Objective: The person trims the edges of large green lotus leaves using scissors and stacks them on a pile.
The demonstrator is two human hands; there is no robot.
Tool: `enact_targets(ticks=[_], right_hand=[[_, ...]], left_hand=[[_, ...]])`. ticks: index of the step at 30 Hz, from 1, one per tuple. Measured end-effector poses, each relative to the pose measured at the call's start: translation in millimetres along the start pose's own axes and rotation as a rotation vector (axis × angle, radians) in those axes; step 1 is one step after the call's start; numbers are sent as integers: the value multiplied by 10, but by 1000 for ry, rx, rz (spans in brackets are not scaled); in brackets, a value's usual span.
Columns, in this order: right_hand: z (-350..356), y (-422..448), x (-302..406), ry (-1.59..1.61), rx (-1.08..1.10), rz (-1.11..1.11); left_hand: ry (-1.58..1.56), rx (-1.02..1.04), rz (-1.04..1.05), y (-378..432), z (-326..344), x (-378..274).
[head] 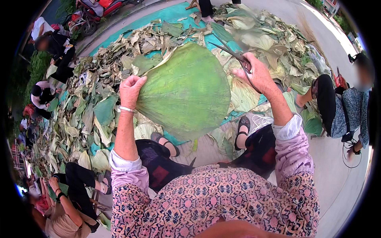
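A large green lotus leaf (187,89), folded into a rounded fan, spreads before me. My left hand (132,89) pinches its narrow left end between thumb and fingers. To the right of the leaf, my right hand (253,73) holds dark metal scissors (236,55) by the handles, their blades parted and pointing up and left. The scissors look apart from the leaf. Behind and below it lie many dried, crumpled lotus leaves (143,44), and a pale folded leaf (244,93) lies beneath my right hand.
Leaf piles cover a teal tarp (166,15) on the pavement. White string (262,122) lies by my right foot. A seated person (354,104) is at the right, another person (68,205) at the lower left, several more along the left. A red motor scooter (99,13) stands at the upper left.
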State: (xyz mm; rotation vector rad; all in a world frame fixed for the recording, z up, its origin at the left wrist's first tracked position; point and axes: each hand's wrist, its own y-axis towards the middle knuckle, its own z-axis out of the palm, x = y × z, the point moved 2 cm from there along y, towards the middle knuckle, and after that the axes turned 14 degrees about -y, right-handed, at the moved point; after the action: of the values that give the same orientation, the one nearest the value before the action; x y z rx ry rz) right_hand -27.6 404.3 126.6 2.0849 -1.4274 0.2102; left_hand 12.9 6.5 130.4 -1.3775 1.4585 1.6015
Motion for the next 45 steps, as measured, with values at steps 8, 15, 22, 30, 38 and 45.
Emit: enact_targets(ticks=[8, 15, 22, 30, 38, 45], right_hand=[[140, -115, -52, -46, 99, -10], [188, -121, -40, -79, 153, -45], [187, -135, -3, -90, 172, -65], [145, -122, 13, -118, 180, -77], [161, -112, -74, -177, 114, -189], [141, -150, -51, -180, 120, -197]], left_hand=[[54, 87, -43, -68, 69, -74], [83, 131, -80, -98, 95, -94], [101, 165, -79, -100, 98, -97], [109, 205, -77, -113, 108, -142], [120, 230, -89, -114, 59, -159], [139, 273, -95, -117, 95, -169]])
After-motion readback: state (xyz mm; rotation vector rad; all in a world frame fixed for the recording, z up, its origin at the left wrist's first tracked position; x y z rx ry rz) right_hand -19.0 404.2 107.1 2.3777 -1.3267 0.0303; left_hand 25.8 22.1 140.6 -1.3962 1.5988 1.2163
